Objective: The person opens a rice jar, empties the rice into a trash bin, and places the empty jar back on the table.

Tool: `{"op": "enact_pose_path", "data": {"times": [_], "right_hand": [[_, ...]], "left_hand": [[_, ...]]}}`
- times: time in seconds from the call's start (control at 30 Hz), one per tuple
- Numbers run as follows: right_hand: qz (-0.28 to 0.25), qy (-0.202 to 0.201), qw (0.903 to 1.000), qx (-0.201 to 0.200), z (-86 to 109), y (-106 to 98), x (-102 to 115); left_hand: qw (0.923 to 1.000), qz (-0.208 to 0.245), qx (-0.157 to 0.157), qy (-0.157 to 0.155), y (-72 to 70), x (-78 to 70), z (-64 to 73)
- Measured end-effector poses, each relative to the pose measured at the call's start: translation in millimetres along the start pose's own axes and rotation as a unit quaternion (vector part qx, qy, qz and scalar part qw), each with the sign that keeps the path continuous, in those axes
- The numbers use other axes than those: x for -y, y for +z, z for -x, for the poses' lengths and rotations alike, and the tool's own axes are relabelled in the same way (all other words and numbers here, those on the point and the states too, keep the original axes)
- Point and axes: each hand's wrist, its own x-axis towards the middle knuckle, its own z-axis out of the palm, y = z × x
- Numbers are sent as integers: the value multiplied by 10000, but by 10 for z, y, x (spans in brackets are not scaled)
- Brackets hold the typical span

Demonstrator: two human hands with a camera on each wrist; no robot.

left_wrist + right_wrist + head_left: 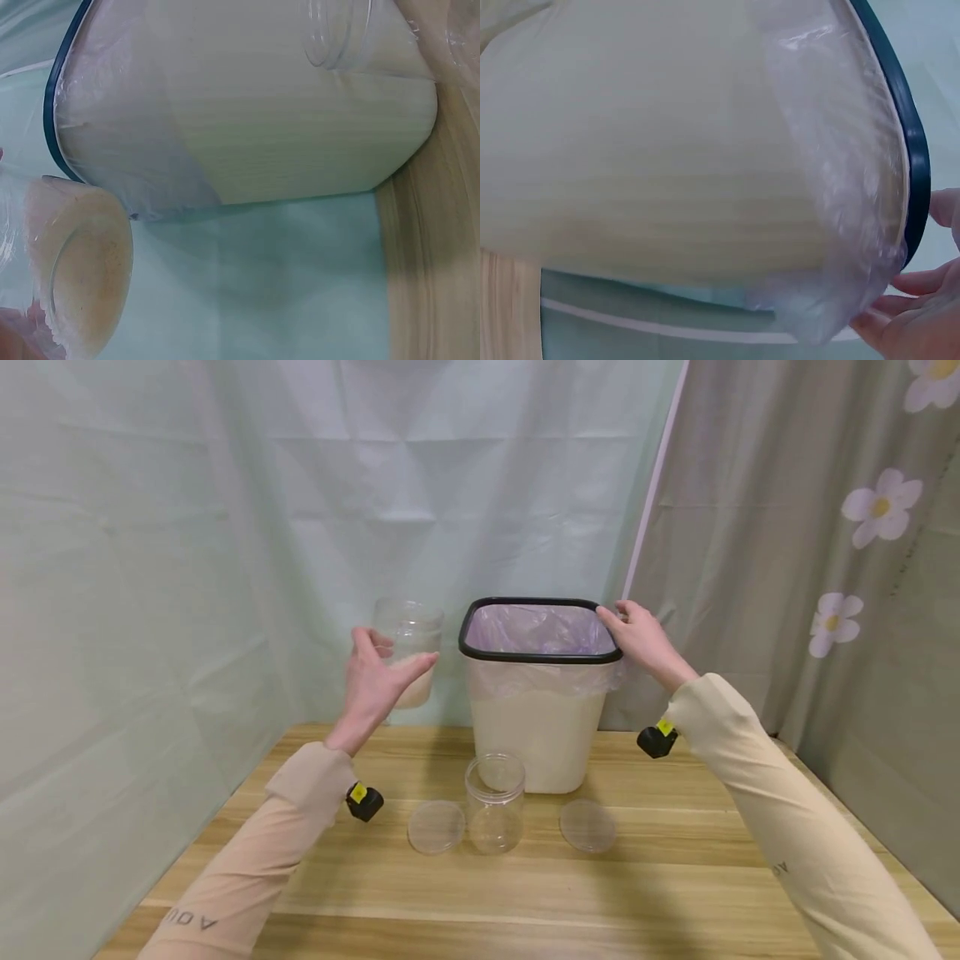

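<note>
My left hand (pixel 377 685) grips a clear plastic jar (pixel 416 631) held in the air to the left of the trash can. Pale, off-white contents fill the lower part of this jar, and its base (pixel 91 277) faces the left wrist camera. The cream trash can (pixel 534 722) stands upright with a black rim (pixel 540 657) and a thin translucent liner bag (pixel 536 627) folded over its edge. At the can's right rear corner, my right hand (pixel 643 642) holds the rim, with fingers (pixel 922 281) against the liner.
In front of the can stands a second clear jar (pixel 495 814), with no lid on it. Two clear round lids lie on the wooden table (pixel 465 893), a left lid (pixel 437 827) and a right lid (pixel 587 825). Pale curtains (pixel 480 485) hang close behind and beside the table.
</note>
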Motion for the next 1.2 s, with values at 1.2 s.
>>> {"op": "enact_pose_path", "data": {"times": [1.2], "right_hand": [[234, 110, 9997, -38, -838, 258, -709]], "left_hand": [[9981, -457, 313, 264, 92, -187, -157]]}}
